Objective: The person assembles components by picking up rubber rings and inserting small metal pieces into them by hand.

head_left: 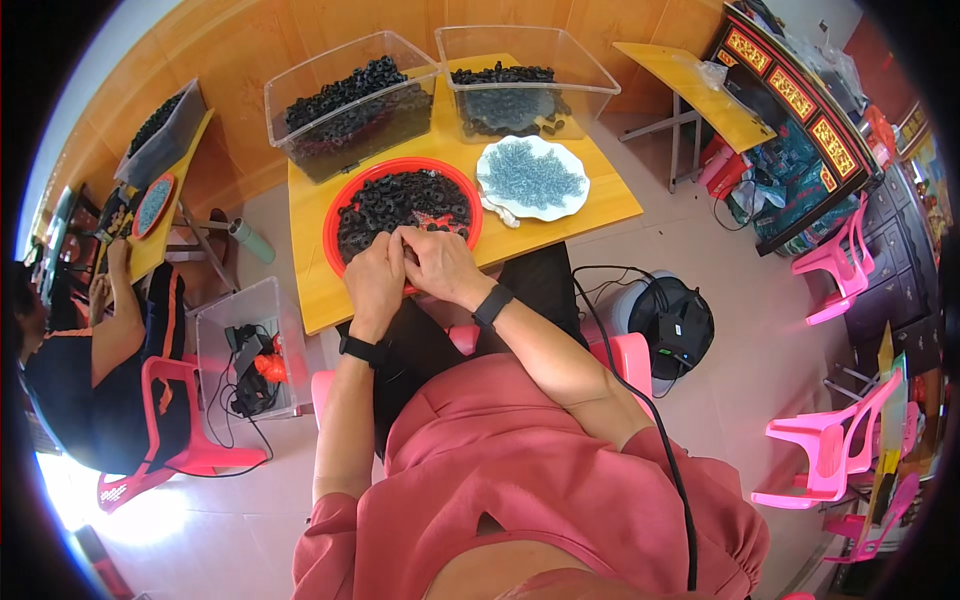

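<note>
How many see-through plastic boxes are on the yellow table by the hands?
2. One clear box stands at the table's back left, the other clear box at the back right; both hold black pieces.

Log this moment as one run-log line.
left hand and right hand: together at red tray rim | tray: black rings | grip: unclear

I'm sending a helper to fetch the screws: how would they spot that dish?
Start at the yellow table. Behind the hands sits a red bowl of black rings; just right of it lies the white plate. It alone is white, wavy-edged and heaped with pale grey-blue screws.
</note>
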Tool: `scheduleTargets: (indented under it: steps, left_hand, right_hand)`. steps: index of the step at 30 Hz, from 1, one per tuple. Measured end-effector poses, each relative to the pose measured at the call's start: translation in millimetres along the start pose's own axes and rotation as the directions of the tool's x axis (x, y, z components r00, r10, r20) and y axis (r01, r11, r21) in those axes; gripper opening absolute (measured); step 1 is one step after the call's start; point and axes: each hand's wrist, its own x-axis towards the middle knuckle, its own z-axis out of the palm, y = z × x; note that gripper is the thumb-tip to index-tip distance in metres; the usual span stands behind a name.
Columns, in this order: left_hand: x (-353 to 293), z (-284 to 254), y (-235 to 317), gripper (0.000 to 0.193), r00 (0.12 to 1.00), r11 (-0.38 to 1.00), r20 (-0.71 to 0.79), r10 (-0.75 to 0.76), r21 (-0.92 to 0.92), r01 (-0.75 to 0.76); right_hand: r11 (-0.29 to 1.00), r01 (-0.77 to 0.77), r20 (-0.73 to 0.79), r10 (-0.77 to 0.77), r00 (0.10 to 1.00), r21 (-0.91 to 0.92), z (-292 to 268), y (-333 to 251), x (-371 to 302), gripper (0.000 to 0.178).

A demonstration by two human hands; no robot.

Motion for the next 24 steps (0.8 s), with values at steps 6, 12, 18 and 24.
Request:
scheduleTargets:
  steps: [6, 12, 18, 24]
  left_hand:
    - [0.8, 0.1, 0.1, 0.036, 1.0, 1.0, 0.011, 0.006, 0.012, -0.007]
    - [0.6, 2.1, -3.0, 0.036, 1.0, 1.0, 0.015, 0.006, -0.002, -0.006]
    - [0.7, 2.0, -3.3, 0.036, 1.0, 1.0, 0.017, 0.014, 0.012, -0.014]
    - [1.1, 2.7, -2.2, 0.036, 1.0, 1.0, 0.009, 0.016, 0.006, -0.016]
  right_hand:
    - [1.0, -0.002, -0.002, 0.002, 1.0, 0.008, -0.7, 0.5, 0.2, 0.014]
    - [1.0, 0.002, -0.003, -0.002, 1.0, -0.011, 1.1, 1.8, -0.1, 0.015]
    - [1.0, 0.003, -0.002, -0.003, 1.0, 0.006, 0.4, 1.3, 0.0, 0.015]
    - [1.0, 0.008, -0.011, -0.008, 1.0, 0.001, 1.8, 4.6, -0.4, 0.015]
